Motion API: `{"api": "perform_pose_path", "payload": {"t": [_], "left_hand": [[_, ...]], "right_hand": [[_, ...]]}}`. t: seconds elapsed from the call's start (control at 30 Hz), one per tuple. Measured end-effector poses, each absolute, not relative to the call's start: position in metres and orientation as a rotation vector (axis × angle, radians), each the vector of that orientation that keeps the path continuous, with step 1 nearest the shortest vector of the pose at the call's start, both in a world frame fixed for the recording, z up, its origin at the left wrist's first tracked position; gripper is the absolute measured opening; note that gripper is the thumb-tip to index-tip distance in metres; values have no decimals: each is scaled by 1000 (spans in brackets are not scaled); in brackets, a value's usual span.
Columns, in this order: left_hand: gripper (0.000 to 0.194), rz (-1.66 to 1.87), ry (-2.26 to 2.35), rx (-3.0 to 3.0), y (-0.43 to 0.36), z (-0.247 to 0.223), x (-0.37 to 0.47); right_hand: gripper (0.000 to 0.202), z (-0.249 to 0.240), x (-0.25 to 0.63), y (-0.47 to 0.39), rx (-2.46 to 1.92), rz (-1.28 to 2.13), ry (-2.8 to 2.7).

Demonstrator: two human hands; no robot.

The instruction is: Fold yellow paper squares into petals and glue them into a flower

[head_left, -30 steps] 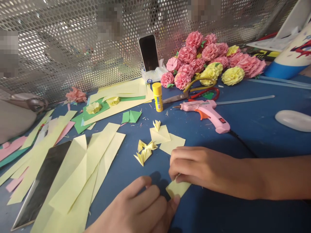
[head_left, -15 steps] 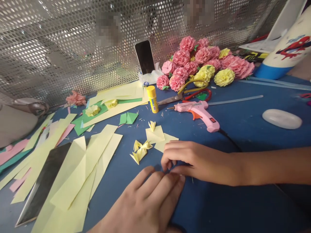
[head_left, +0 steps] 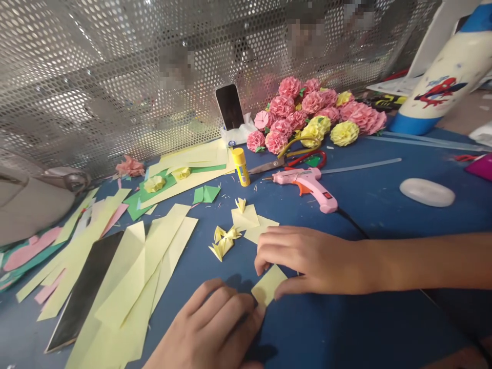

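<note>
A small pale yellow paper piece [head_left: 270,285] lies between my two hands, low over the blue table. My left hand [head_left: 217,324] has its fingers curled, and its thumb and fingertips pinch the lower left corner of the paper. From the right, my right hand [head_left: 307,259] holds the opposite side, thumb at the edge and bent fingers at the upper corner. Just beyond lie several folded yellow paper pieces [head_left: 223,248] and two flat yellow squares [head_left: 246,218], one partly behind my right hand.
Yellow paper strips [head_left: 154,266] and a dark flat slab [head_left: 86,292] cover the left. Behind stand a glue stick [head_left: 241,166], scissors [head_left: 269,165], a pink glue gun [head_left: 307,184] with its cord, paper flowers [head_left: 284,107] and a propped phone [head_left: 229,106]. A white oval object [head_left: 427,192] lies right.
My hands have moved apart, my left hand down and left, uncovering the small yellow paper between them. The view has shifted slightly.
</note>
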State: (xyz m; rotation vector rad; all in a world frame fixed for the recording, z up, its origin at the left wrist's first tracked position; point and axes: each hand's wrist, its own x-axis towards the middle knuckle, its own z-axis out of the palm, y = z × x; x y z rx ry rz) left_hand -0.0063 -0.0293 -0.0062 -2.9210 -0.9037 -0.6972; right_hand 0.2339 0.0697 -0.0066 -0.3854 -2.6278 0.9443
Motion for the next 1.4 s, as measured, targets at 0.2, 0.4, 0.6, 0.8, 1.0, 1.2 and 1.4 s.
{"api": "perform_pose_path", "payload": {"t": [0.2, 0.4, 0.6, 0.8, 1.0, 1.2, 1.4], "left_hand": [[47, -775, -1101, -2973, -37, -4, -19], [9, -821, -1677, -2924, -25, 14, -5], [22, -691, -1779, -2982, -9, 9, 18], [38, -689, -1771, -3015, -13, 6, 13], [30, -573, -1751, -3005, -14, 2, 7], [35, -694, -1789, -3031, -11, 1, 8], [32, -709, -1797, -3062, -13, -1, 9]], "right_hand": [[18, -3, 234, 66, -346, 905, -2655], [21, 0, 234, 62, -134, 733, -2657], [21, 5, 237, 66, -56, 602, -2733], [6, 5, 238, 62, -303, 641, -2724], [42, -3, 235, 57, -609, 658, -2721], [32, 0, 233, 55, -664, 934, -2658], [40, 3, 232, 51, -729, 768, -2736]]}}
